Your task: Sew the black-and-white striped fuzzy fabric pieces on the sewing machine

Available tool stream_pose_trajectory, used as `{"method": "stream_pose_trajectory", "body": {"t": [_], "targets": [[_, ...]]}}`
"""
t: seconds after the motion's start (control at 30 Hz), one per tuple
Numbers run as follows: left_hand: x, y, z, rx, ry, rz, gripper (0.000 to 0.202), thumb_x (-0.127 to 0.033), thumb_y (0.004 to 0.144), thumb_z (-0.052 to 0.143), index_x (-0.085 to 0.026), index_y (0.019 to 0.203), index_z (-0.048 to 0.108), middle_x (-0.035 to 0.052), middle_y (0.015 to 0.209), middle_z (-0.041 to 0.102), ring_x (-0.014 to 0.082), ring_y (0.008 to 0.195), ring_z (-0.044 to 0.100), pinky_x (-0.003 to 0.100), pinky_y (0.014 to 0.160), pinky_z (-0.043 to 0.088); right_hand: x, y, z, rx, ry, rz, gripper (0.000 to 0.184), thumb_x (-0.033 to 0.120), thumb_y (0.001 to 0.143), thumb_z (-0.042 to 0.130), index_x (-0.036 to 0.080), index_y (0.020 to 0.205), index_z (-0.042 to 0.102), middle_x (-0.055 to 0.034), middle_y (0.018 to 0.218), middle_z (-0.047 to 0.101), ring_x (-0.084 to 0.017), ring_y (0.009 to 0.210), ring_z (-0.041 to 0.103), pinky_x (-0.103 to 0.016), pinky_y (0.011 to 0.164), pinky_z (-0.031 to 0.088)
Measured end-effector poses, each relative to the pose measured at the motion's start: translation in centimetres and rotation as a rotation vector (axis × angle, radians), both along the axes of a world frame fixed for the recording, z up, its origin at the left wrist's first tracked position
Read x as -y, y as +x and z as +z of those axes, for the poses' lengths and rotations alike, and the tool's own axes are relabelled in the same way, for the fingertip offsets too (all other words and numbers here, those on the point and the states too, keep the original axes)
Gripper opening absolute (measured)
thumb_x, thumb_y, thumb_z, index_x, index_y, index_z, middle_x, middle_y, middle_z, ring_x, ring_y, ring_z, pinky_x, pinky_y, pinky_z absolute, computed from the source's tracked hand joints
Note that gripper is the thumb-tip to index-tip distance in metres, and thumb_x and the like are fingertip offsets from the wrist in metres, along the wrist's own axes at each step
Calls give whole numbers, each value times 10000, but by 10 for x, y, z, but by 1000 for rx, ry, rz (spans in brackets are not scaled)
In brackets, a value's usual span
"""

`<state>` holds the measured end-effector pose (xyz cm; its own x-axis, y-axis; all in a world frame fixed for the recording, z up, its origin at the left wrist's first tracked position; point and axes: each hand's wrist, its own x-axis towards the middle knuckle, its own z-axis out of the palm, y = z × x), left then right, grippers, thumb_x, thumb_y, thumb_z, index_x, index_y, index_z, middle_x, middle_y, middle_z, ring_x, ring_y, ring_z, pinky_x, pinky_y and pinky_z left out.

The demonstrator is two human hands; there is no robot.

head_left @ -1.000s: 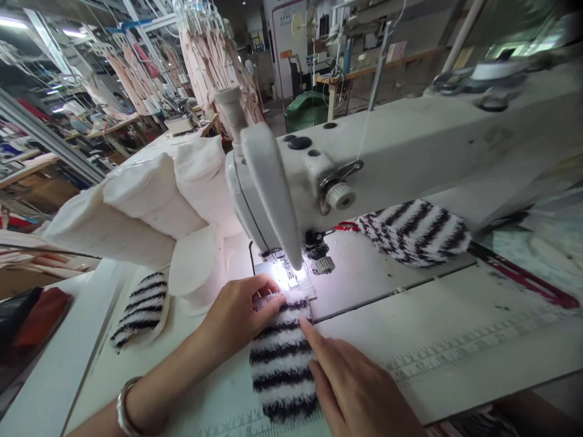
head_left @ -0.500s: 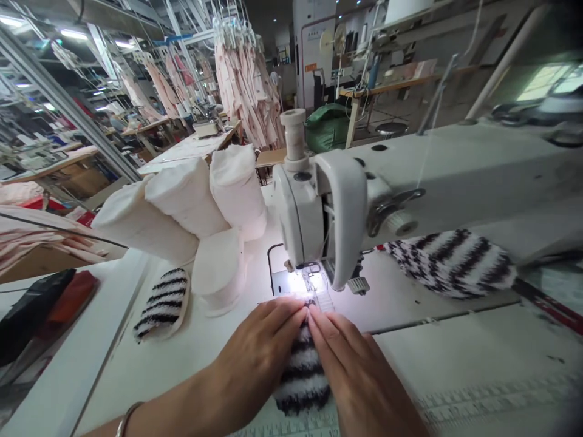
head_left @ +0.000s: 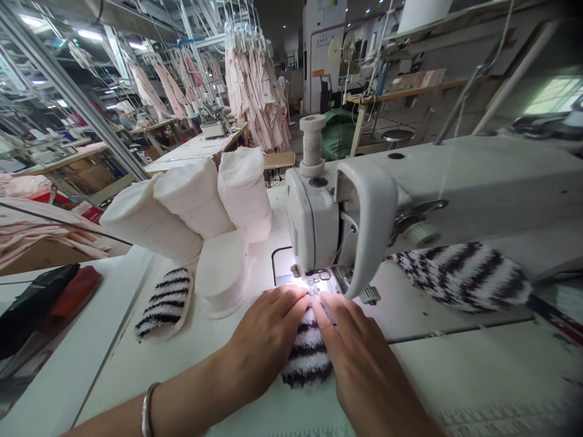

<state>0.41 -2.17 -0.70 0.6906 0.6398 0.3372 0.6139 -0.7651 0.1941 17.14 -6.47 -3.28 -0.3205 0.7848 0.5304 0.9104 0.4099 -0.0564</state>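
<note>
A black-and-white striped fluffy fabric piece (head_left: 310,358) lies flat below the needle area of a white sewing machine (head_left: 314,218). My left hand (head_left: 268,334) presses and pinches its far left edge, fingers together. On the far right edge, my right hand (head_left: 359,346) does the same, its fingertips close to the left ones. Both hands' fingertips sit right at the lit presser foot (head_left: 316,282), which they partly cover. The fabric's far end is hidden beneath the fingers.
Left of the machine stand several stacks of white padding (head_left: 223,273). Another striped piece (head_left: 166,303) lies by them. More striped pieces (head_left: 464,276) lie under the machine arm. Dark and red cloth (head_left: 45,309) is at far left; a ruler strip (head_left: 510,413) runs along the front edge.
Both hands and the striped fabric have moved slightly forward, toward the presser foot. The whole view has shifted a little, so the machine appears further right.
</note>
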Motion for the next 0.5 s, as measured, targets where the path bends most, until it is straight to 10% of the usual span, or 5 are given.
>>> {"method": "stream_pose_trajectory", "body": {"t": [0.33,0.5], "targets": [[-1,-9,12,54,-104,-89,298,-95,936,422,-138,1215,517,115,1175,595,213,1058,560,393,889,521,0,14,6,-195,-220,105,563,-51,778,330,176,1252,530,-109,1107,546,-238,1083,496,-424,848,505],[9,-26,30,149,-358,-24,89,-173,890,569,-196,922,649,40,932,632,148,837,613,282,721,534,-2,37,14,-235,-278,328,463,-83,802,352,182,1096,592,-88,1160,520,-177,1125,481,-330,881,498]]}}
